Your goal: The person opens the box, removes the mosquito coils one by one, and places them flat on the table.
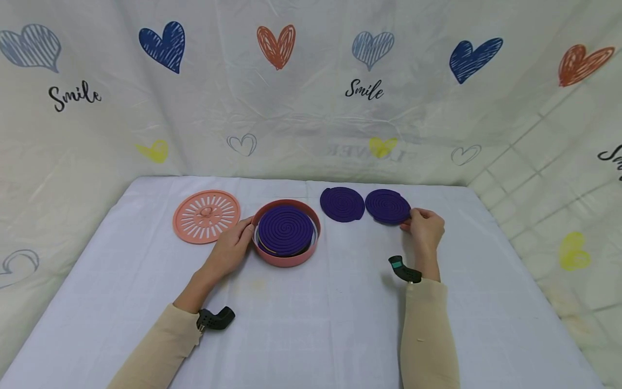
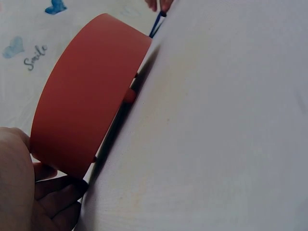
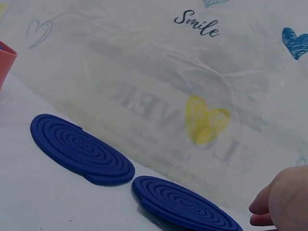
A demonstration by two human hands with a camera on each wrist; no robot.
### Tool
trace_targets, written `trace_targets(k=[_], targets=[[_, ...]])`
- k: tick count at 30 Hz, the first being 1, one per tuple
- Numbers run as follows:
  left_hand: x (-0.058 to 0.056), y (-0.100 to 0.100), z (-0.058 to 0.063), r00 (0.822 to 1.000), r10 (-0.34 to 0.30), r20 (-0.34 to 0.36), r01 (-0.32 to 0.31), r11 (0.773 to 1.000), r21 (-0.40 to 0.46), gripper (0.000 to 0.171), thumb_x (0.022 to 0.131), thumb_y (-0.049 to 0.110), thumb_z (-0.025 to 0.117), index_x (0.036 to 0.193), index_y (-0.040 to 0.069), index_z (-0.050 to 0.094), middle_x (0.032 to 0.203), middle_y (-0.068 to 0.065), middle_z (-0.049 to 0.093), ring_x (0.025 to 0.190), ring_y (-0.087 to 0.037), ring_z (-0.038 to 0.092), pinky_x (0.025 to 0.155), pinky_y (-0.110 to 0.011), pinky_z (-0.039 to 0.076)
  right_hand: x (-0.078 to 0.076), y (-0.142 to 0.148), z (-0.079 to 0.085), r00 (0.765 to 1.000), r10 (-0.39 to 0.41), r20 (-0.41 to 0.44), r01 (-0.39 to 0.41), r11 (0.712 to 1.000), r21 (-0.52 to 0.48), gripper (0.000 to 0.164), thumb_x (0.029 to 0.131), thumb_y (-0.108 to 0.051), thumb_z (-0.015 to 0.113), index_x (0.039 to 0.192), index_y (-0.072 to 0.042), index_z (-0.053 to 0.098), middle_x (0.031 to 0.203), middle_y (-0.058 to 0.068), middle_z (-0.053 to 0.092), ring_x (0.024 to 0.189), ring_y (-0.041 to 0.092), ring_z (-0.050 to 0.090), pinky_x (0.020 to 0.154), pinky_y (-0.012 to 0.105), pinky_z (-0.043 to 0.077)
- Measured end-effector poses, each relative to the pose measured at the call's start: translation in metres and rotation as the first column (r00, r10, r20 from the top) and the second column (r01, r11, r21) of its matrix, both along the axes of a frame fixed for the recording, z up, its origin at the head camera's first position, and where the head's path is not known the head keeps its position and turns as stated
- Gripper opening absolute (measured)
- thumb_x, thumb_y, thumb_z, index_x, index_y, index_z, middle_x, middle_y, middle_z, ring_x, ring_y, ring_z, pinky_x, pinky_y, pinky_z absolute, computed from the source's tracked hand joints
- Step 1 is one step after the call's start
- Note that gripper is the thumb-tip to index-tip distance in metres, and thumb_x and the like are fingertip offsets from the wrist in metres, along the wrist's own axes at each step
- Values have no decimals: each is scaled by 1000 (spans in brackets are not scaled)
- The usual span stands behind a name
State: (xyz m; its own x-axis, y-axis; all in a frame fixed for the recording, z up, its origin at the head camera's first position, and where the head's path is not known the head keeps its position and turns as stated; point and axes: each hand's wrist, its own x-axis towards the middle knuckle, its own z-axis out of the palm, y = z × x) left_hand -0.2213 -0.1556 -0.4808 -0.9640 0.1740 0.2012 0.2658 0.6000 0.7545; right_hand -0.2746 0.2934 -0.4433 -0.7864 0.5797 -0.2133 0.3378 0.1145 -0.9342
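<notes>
Right round mat (image 1: 387,206) pinched at edge by right hand (image 1: 424,229), fingers and thumb nearly together, just beside other mat (image 1: 342,204) on table (image 1: 359,324). Pink tub (image 1: 285,262) held at side by left hand (image 1: 230,251). Mat best moved slowly, level, so rings not bent.

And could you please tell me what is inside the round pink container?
A purple spiral disc lies uppermost in the pink container, with a sliver of yellow showing at its lower edge. Whatever else lies beneath is covered.

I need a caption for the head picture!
Left hand holds a pink tub, right hand pinches a purple spiral disc.
</notes>
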Motion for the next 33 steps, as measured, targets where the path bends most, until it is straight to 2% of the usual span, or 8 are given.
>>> trace_targets(k=[5,9,17,24,29,33], targets=[[0,-1,0,1000,1,2,-1,1000,2,49,108,39,38,148,12,51,145,-10,58,139,-28,51,115,-51,41,0,-3,0,999,3,41,-7,994,111,39,98,-25,55,130,-6,65,90,-2,65,58,2,62,58,14,51],[-1,-1,-1,1000,-1,-4,1,1000,-3,50,109,39,37,148,11,50,146,-11,57,139,-29,50,115,-51,41,0,-4,2,999,-5,39,-1,989,148,37,98,-25,56,128,-6,67,87,-3,67,59,1,62,57,12,47],[0,0,0,1000,-1,4,1,1000,-4,50,108,39,37,148,11,50,146,-12,57,139,-30,50,115,-52,41,0,-4,2,999,9,53,-16,991,135,39,99,-25,55,131,-6,65,94,0,67,68,3,64,61,12,48],[0,0,1,1000,-6,3,6,1000,-1,49,109,37,38,148,11,50,145,-11,58,139,-30,51,115,-52,41,0,-3,4,999,-12,30,8,993,116,36,98,-25,56,128,-6,66,94,0,66,69,3,63,62,12,49],[1,0,2,1000,-4,4,4,1000,4,49,108,38,38,147,11,51,145,-11,58,139,-29,51,115,-51,41,0,-4,7,1000,-23,8,23,998,65,37,98,-24,56,129,-7,65,106,3,65,77,5,65,72,16,56],[0,0,2,1000,-4,8,3,1000,6,50,108,39,37,147,12,51,145,-11,58,139,-29,51,115,-51,41,0,-5,10,999,-25,-23,26,999,31,37,98,-24,57,130,-7,65,105,0,64,82,8,66,78,19,58]])
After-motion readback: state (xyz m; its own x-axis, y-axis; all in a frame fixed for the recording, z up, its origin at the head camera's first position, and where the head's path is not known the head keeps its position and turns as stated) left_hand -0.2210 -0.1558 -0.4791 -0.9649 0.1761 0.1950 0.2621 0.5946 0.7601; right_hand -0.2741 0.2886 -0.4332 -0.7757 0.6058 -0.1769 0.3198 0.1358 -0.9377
